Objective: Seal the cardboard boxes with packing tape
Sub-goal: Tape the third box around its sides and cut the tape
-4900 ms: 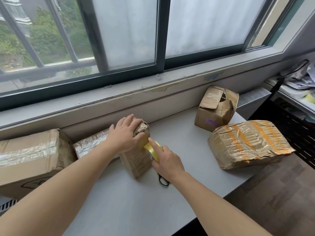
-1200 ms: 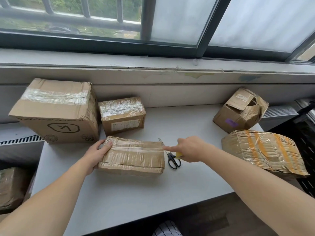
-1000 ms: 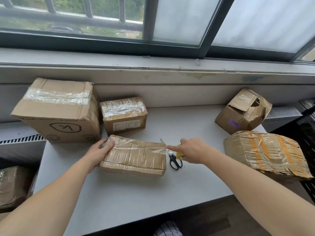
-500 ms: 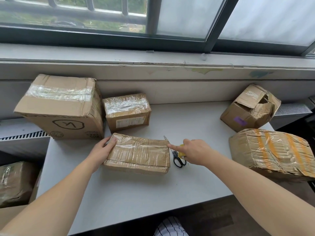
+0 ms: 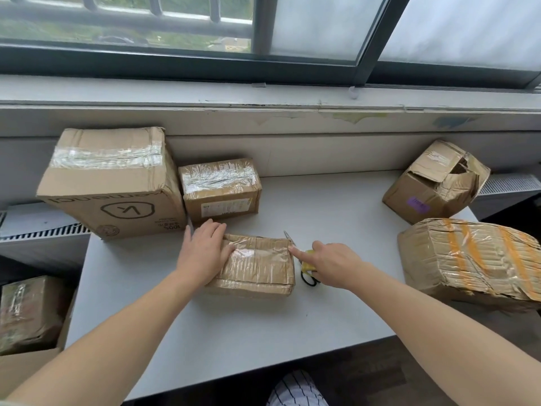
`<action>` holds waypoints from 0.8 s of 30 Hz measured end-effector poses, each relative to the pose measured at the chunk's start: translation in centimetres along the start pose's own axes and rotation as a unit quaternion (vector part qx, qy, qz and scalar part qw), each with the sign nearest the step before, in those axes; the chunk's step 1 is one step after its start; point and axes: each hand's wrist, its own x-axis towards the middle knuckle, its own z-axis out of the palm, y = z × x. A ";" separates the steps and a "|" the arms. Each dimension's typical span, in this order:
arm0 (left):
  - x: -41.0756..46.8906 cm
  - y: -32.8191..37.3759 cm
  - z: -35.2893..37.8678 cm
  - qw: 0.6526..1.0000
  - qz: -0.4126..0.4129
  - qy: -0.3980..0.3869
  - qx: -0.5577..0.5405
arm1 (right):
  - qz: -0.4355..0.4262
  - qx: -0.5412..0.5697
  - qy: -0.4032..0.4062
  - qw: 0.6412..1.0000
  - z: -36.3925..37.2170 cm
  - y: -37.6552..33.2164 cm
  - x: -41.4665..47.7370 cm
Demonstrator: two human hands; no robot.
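Note:
A small flat cardboard box (image 5: 260,265), wrapped in clear tape, lies in the middle of the grey table (image 5: 234,332). My left hand (image 5: 202,253) rests flat on the box's left end, fingers spread. My right hand (image 5: 330,263) holds a yellow roll of packing tape (image 5: 308,260) just right of the box, its index finger stretched out onto the box's upper right corner. Black-handled scissors (image 5: 308,278) lie on the table under that hand, the blades pointing back behind the box.
A large taped box (image 5: 111,183) and a smaller taped box (image 5: 221,189) stand at the back left. A crumpled open box (image 5: 436,183) and an orange-striped wrapped box (image 5: 471,256) sit at the right. Another box (image 5: 26,312) sits below the table's left edge.
The box went from standing on end to lying flat. My left hand slid from the box's left side onto its top. My right hand stays at the right corner with the tape roll.

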 end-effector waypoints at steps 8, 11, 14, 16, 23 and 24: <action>3.1 1.3 -1.3 0.998 -0.010 -0.052 -0.020 | 0.013 0.018 0.009 1.000 0.2 -0.3 -0.3; 3.5 -0.7 -2.0 0.991 -0.036 -0.076 -0.102 | 0.011 0.015 0.007 1.000 0.3 0.0 -0.3; 3.5 -2.9 -2.0 0.977 -0.073 -0.106 -0.173 | 0.007 0.019 0.005 1.000 0.4 0.1 -0.3; 3.5 -3.4 -2.3 0.976 -0.083 -0.113 -0.167 | 0.007 0.021 0.007 1.000 0.5 0.0 -0.3; 2.4 4.3 -1.0 0.981 0.155 -0.084 0.080 | 0.010 0.038 0.013 0.999 1.3 -0.1 0.1; 2.2 5.9 -0.2 0.978 0.167 -0.098 0.073 | 0.012 0.043 0.013 0.999 1.4 -0.1 0.1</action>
